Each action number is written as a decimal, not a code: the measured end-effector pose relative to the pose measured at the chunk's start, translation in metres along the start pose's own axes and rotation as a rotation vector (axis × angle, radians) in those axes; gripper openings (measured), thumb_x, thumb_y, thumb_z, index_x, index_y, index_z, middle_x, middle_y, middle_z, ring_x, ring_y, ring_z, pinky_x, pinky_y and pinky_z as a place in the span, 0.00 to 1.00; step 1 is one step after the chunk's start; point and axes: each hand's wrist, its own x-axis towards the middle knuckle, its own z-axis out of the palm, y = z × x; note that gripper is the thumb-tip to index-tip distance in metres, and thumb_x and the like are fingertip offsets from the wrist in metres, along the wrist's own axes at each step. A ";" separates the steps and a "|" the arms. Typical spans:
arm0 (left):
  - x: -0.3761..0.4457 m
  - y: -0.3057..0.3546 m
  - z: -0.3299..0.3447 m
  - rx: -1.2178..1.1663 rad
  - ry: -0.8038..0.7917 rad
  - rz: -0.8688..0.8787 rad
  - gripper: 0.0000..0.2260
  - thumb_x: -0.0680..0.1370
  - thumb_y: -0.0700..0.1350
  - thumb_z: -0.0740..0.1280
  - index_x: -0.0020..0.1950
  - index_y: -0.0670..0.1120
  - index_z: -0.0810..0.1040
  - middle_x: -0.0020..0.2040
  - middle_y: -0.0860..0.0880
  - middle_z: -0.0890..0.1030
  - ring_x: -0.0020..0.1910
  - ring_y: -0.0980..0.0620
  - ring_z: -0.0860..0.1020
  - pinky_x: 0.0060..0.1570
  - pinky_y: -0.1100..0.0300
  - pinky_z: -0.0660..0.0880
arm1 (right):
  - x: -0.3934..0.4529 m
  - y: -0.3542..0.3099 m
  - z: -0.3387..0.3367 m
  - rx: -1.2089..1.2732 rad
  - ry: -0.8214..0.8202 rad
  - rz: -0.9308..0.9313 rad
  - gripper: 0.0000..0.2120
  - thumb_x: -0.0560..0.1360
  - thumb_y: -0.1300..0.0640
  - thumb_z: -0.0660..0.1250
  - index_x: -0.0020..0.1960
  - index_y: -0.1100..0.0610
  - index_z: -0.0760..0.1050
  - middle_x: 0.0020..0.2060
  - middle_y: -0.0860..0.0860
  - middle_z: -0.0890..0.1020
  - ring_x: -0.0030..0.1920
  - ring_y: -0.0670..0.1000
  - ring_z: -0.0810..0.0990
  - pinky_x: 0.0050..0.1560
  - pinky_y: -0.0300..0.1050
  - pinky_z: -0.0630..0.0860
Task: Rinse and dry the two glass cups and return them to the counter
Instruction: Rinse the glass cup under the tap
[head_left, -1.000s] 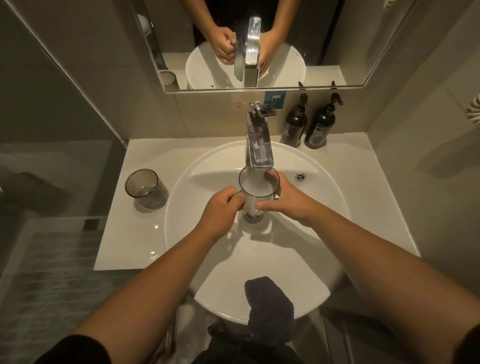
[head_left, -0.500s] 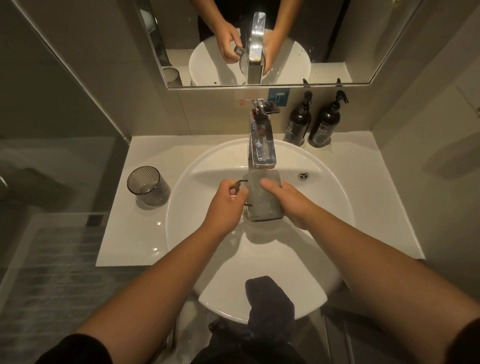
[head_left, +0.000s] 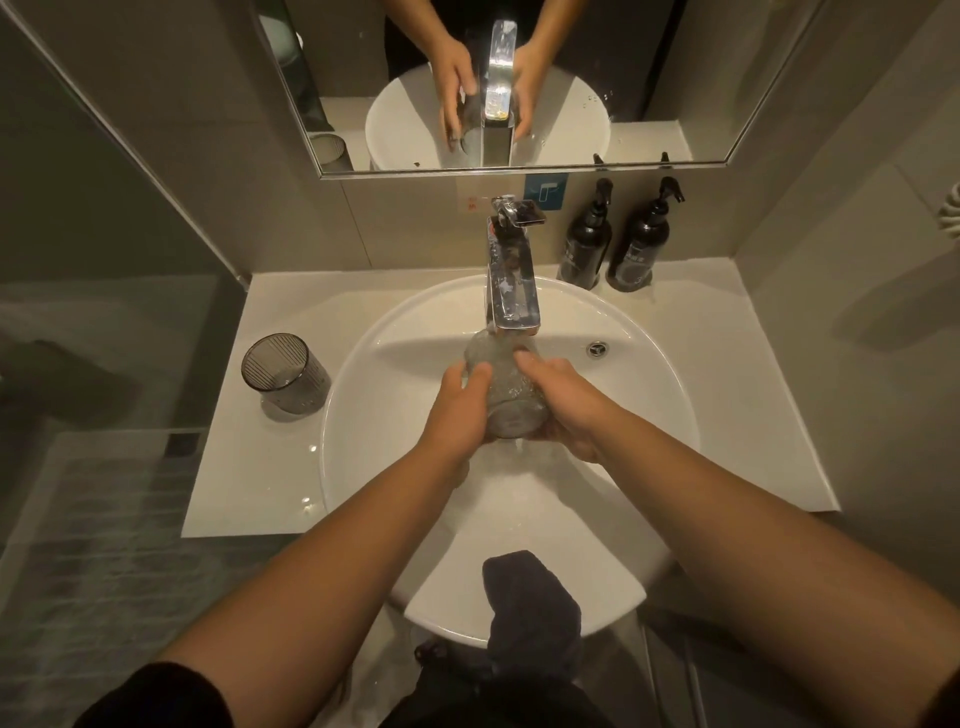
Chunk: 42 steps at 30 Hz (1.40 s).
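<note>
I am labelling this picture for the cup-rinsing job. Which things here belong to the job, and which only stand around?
Job:
left hand and right hand, both holding the glass cup
second glass cup on the counter
faucet
basin
dark cloth on the basin's front rim, probably for drying

Standing around:
two black pump bottles
mirror

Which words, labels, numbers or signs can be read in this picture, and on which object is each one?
Nothing here can be read as text.
Blue sticker on the wall: a white symbol, no legible words.
Small label with red marks left of the faucet handle: too blurred to read.
Left pump bottle: pale print, too small to read.
Right pump bottle: pale print, too small to read.
</note>
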 end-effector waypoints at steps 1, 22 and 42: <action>-0.001 0.001 0.000 -0.022 -0.032 -0.006 0.18 0.81 0.53 0.57 0.68 0.49 0.73 0.63 0.41 0.81 0.58 0.40 0.82 0.54 0.46 0.81 | -0.001 0.000 0.001 0.012 0.023 -0.012 0.27 0.74 0.39 0.64 0.64 0.56 0.67 0.56 0.57 0.81 0.51 0.57 0.84 0.53 0.61 0.80; 0.013 0.022 0.002 -0.493 -0.049 -0.490 0.13 0.77 0.48 0.66 0.56 0.43 0.82 0.51 0.40 0.84 0.42 0.39 0.85 0.30 0.49 0.82 | -0.007 -0.048 -0.017 -0.346 0.407 -0.375 0.14 0.78 0.59 0.60 0.60 0.61 0.76 0.51 0.51 0.78 0.47 0.48 0.75 0.47 0.42 0.70; -0.006 0.010 -0.018 -0.519 -0.011 -0.513 0.17 0.76 0.48 0.67 0.62 0.44 0.82 0.50 0.40 0.84 0.34 0.40 0.86 0.28 0.49 0.81 | -0.033 -0.084 -0.014 -0.993 0.246 -0.968 0.28 0.74 0.71 0.57 0.73 0.58 0.66 0.74 0.53 0.66 0.75 0.53 0.59 0.73 0.44 0.54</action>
